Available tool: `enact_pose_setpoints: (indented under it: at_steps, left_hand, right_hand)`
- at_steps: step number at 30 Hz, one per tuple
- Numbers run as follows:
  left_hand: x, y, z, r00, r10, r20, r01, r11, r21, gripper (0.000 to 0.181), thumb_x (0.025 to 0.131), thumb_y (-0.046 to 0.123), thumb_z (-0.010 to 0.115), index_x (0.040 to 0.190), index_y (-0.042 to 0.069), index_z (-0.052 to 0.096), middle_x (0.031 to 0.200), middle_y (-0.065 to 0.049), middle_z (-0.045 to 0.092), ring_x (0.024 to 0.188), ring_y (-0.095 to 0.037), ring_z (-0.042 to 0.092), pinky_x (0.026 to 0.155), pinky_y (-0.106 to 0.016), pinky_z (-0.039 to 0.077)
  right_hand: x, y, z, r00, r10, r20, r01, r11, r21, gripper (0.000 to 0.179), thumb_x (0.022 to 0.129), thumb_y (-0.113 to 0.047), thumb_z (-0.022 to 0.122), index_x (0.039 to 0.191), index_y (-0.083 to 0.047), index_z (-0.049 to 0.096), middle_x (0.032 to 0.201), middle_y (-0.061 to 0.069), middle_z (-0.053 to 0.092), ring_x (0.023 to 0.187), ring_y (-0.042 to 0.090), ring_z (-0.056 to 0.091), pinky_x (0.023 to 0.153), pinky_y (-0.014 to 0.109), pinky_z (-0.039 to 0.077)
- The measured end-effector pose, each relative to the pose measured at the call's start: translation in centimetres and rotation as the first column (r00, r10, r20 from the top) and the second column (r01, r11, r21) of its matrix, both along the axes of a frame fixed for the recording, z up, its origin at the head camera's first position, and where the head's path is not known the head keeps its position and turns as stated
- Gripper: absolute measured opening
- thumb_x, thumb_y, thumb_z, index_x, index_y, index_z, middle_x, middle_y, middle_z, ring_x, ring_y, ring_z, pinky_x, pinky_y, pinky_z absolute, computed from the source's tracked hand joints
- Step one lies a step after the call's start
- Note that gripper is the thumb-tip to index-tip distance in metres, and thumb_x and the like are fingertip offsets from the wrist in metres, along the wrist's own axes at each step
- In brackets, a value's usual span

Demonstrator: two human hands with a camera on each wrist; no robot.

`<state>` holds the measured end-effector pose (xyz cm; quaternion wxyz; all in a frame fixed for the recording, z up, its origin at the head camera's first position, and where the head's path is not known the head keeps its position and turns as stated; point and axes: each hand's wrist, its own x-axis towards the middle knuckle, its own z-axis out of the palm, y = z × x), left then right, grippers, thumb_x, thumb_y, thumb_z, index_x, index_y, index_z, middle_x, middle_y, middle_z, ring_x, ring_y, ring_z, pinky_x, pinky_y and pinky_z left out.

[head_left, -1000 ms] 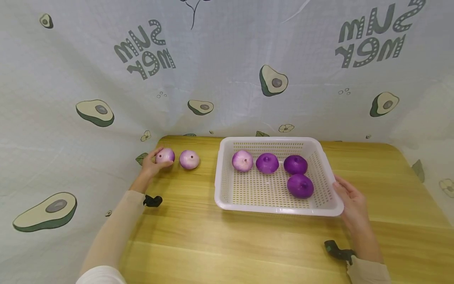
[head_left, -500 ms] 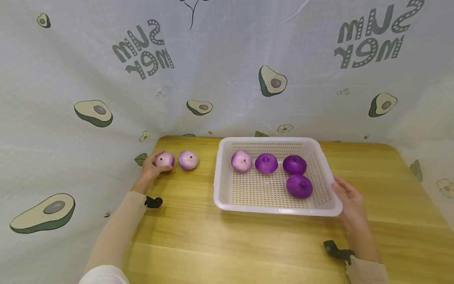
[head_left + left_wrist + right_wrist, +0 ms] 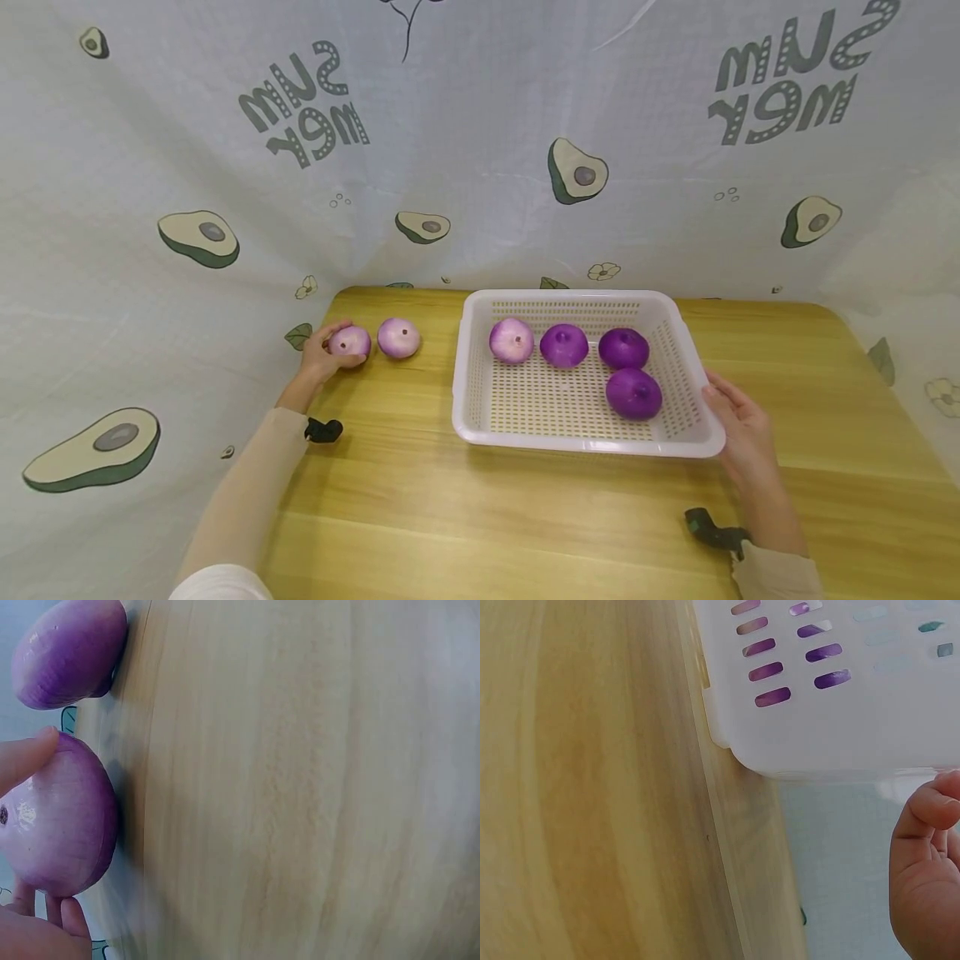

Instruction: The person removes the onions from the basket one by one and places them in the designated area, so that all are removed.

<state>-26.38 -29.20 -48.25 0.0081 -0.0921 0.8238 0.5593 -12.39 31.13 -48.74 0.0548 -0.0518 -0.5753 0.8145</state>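
At the far left of the table, my left hand grips a pale purple onion, thumb on the near side and fingers round the far side. The left wrist view shows the thumb and fingertips on opposite sides of this onion. A second pale onion sits just to its right, apart from my hand. My right hand holds the right rim of a white plastic basket, its fingers curled at the edge. Inside lie one pale onion and several darker purple onions.
The wooden table extends in front of the basket and to both sides. Behind it and along the left hangs a pale curtain printed with avocados. Dark wrist mounts stick out from both wrists.
My left hand and its onion have shifted slightly nearer to me, and the fingers sit lower round the onion. The basket and my right hand have stayed put.
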Motion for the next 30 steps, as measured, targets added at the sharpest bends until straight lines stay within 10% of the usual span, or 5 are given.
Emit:
enact_pose_setpoints:
  at_steps: [11, 20, 30]
  left_hand:
    - [0.2, -0.5, 1.1, 1.0, -0.02, 0.007, 0.021, 0.996, -0.082, 0.069, 0.08, -0.004, 0.079, 0.143, 0.003, 0.051, 0.152, -0.021, 0.037, 0.13, -0.04, 0.034, 0.108, -0.049, 0.034]
    - [0.0, 0.6, 6.3, 0.994, -0.106, 0.017, 0.106, 0.994, -0.014, 0.07, 0.085, 0.005, 0.079, 0.147, 0.013, 0.048, 0.163, -0.012, 0.02, 0.145, -0.04, 0.016, 0.115, -0.056, 0.025]
    - [-0.2, 5.0, 10.9, 0.967, -0.249, -0.052, 0.252, 0.966, 0.062, 0.079, 0.087, 0.011, 0.078, 0.154, 0.016, 0.038, 0.161, -0.01, 0.028, 0.145, -0.034, 0.025, 0.119, -0.046, 0.022]
  right_hand:
    - [0.0, 0.0, 0.0, 1.0, -0.012, 0.009, 0.013, 1.0, -0.005, 0.03, 0.102, -0.008, 0.056, 0.126, -0.02, 0.07, 0.104, -0.006, 0.072, 0.092, 0.008, 0.069, 0.071, 0.025, 0.059]
    - [0.0, -0.1, 0.1, 1.0, -0.016, 0.003, 0.016, 1.0, -0.017, 0.029, 0.101, -0.008, 0.057, 0.125, -0.019, 0.07, 0.103, -0.005, 0.071, 0.09, 0.009, 0.069, 0.07, 0.025, 0.059]
    - [0.0, -0.1, 0.0, 1.0, -0.005, -0.018, 0.004, 1.0, -0.025, 0.03, 0.102, -0.005, 0.056, 0.125, -0.018, 0.07, 0.104, -0.004, 0.071, 0.091, 0.009, 0.069, 0.071, 0.024, 0.059]
